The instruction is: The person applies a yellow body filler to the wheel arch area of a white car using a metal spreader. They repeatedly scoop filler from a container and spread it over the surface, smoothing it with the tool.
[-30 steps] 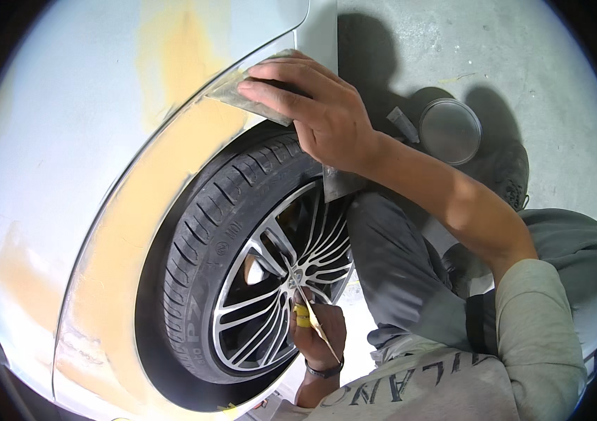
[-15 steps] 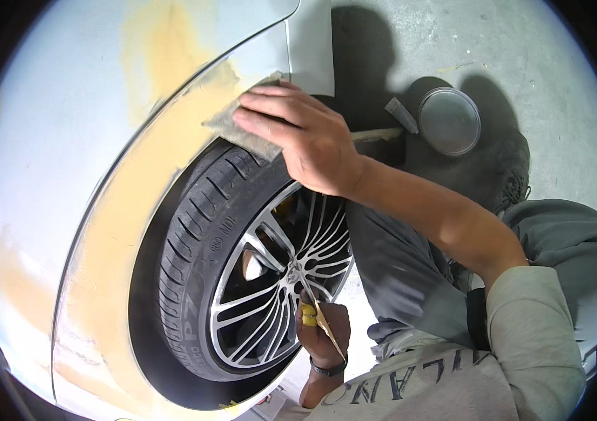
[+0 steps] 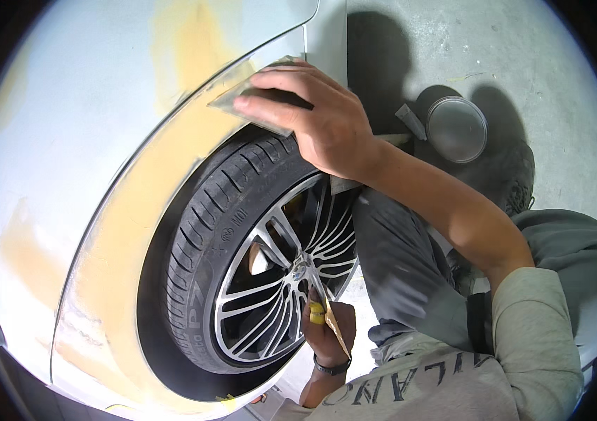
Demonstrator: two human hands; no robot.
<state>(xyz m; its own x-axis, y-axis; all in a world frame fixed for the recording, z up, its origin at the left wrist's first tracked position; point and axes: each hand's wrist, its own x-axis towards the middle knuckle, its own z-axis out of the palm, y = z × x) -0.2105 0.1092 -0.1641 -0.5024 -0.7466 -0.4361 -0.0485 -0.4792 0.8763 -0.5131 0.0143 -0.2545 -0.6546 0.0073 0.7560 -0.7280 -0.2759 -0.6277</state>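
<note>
Grey and thin, a flat spreader is lying under the fingertips of the right hand, its left corner reaching out past them over the far part of the yellow filler on the wheel arch. Two fingers are showing plainly, set a little apart and pressing down on its face; the thumb is staying hidden, so whether it is pinching from behind, I cannot tell. The sheet is looking light and somewhat springy, likely to bend under pressure and perhaps to slip where paste is coating it; its broad back edge, with fingers fanned across the face, is seeming the best hold.

Nearer, the left hand is closing round a yellow-handled tool, whose thin plate is standing nearly edge-on beside the fingers, with tan paste showing along it. That plate is probably stiffer, and its handle is offering the surest grip.

Beyond the fingers, the tyre is sitting inside the arch, with the white body panel curving away to the left. On the far right, a round tin and a small tube are resting side by side on the concrete floor.
</note>
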